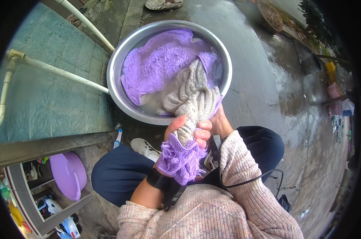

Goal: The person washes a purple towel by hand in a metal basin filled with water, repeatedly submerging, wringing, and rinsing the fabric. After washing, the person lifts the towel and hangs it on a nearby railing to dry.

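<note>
A shaggy purple mat (pixel 162 62) lies partly in cloudy water inside a large round metal basin (pixel 226 74). Its pale, dotted backing (pixel 195 103) is gathered into folds that run over the near rim toward me. My left hand (pixel 177 123) grips the bunched part, thumb on one side and fingertips curling round the other. Below that grip hangs a wet, fringed purple end (pixel 182 159). My right hand (pixel 219 119) holds the mat's edge close to the rim. Its fingers are hidden beneath the folds.
White pipes (pixel 64 74) and a green tiled ledge (pixel 64 110) stand left of the basin. A purple plastic tub (pixel 76 170) leans on a shelf (pixel 64 215) at lower left. A blue-and-white brush (pixel 118 139) is near my shoe (pixel 144 148). Wet concrete (pixel 252 89) extends right.
</note>
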